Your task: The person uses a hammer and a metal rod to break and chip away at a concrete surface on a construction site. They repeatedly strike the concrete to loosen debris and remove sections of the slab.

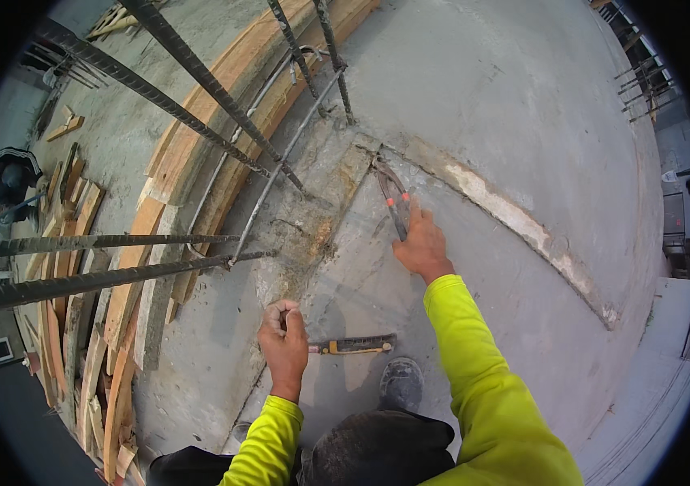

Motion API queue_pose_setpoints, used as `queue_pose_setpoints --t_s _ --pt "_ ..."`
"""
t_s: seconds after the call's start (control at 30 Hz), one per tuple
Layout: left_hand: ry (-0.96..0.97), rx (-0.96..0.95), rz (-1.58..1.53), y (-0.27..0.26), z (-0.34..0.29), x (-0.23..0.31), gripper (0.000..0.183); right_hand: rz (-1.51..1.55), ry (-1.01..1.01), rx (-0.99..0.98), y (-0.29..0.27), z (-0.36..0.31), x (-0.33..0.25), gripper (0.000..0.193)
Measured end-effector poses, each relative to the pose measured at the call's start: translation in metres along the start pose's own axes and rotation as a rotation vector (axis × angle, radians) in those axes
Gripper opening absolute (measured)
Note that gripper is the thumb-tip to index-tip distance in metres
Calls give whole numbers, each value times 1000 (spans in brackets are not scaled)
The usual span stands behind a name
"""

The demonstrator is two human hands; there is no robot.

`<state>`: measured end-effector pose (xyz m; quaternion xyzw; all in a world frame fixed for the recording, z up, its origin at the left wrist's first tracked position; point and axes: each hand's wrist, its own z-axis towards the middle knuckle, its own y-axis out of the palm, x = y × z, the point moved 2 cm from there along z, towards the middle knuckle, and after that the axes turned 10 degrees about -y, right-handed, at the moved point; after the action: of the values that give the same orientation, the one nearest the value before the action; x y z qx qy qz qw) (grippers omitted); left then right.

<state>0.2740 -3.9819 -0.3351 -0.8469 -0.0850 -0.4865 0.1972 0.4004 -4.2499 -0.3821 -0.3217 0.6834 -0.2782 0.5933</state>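
My right hand (pixel 422 243) is closed round the handles of metal pincers (pixel 393 191), which have orange-red bands. Their jaws rest by the corner where a concrete-crusted board (pixel 515 212) meets a rough strip of concrete (pixel 312 235). To the left and nearer me, my left hand (pixel 283 340) is curled with thumb and fingers together; whatever they may hold is hidden. Beside that hand, a long dark tool with yellow parts (pixel 353 345) lies on the slab, its kind unclear.
Thick rebar rods (pixel 150 105) stick up from the concrete at the left, with a thin bar (pixel 288 154) tied across them. Long timber planks (pixel 199 130) lie beyond. Loose boards (pixel 69 219) are heaped at far left, near another person (pixel 11 182). My shoe (pixel 401 382) stands on the slab.
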Motion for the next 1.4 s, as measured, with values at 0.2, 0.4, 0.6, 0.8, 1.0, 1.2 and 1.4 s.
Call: queue_pose_setpoints --t_s 0.2,0.4,0.6,0.8,1.0,1.2,1.4 --pt "25 109 89 -40 14 -30 12 769 218 -197 11 4 18 75" --pt "69 220 408 -73 -1 -87 12 841 211 -149 35 -2 7 68" --pt "61 323 545 -105 -17 -119 15 999 270 -189 7 9 26 44" --pt "9 365 641 -110 -21 -115 30 1197 240 -207 34 -35 -14 28" --pt "353 346 912 -53 -23 -86 42 890 108 -597 31 -136 -56 21" --pt "206 232 946 -69 -42 -105 31 382 -202 -631 53 -189 -62 18" --pt "381 141 798 -78 -64 -123 17 192 -881 -342 70 -172 -112 29"
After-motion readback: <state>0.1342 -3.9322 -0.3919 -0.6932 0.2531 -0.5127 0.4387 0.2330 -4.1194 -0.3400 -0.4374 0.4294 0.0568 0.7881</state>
